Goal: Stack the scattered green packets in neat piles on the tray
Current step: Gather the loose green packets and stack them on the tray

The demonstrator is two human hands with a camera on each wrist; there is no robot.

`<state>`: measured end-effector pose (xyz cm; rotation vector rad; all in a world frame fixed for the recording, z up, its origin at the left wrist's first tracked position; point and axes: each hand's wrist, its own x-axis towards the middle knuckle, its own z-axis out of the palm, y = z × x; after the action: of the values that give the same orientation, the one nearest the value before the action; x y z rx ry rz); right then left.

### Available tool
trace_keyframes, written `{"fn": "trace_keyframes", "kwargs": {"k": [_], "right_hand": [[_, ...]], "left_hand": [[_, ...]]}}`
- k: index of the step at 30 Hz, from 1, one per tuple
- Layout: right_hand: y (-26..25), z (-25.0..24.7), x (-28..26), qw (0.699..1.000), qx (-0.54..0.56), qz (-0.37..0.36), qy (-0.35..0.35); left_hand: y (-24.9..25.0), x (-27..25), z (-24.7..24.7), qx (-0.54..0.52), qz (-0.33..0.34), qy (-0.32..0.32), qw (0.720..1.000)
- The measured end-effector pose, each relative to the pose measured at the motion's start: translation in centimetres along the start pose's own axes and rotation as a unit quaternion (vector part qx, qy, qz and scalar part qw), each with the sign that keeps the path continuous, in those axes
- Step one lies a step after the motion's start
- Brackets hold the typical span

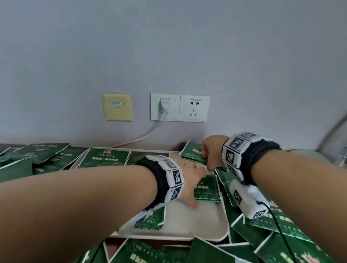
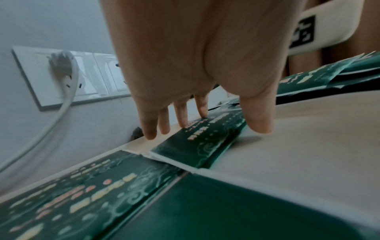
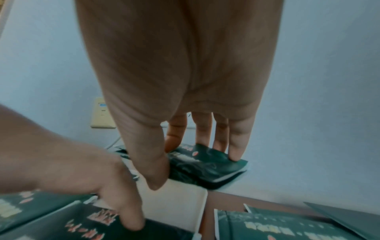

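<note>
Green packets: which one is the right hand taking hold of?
The packet overhanging the tray's far right corner by the wall. The right hand alone pinches it; the left hand lies on another.

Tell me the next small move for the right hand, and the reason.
Probably lift the packets at the tray's far right corner and carry them inward. The right hand pinches them, thumb near side, fingers far; they overhang the tray rim. The left hand steadies a packet lying on the tray.

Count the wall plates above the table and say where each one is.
3. A yellowish data plate sits leftmost; a white socket with a plug in it is in the middle; an empty white socket touches its right side. Others may lie outside the frame.
</note>
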<state>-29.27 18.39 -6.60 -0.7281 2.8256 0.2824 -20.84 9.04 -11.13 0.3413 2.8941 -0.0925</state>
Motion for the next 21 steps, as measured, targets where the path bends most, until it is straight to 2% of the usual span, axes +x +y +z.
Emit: {"fn": "trace_keyframes", "kwargs": {"k": [6, 10, 21], "right_hand": [[-1.7, 0.8, 1.5, 0.996, -0.071, -0.045, -0.016], [-1.9, 1.5, 1.1, 0.996, -0.028, -0.073, 0.040], [-3.0, 2.8, 2.3, 0.996, 0.022, -0.078, 0.041]], "left_hand": [[-0.4, -2.1, 2.2, 0.011, -0.017, -0.029, 0.999], [-0.8, -2.1, 1.8, 0.022, -0.025, -0.034, 0.999], [-1.4, -2.1, 1.7, 0.021, -0.035, -0.059, 0.997]]}}
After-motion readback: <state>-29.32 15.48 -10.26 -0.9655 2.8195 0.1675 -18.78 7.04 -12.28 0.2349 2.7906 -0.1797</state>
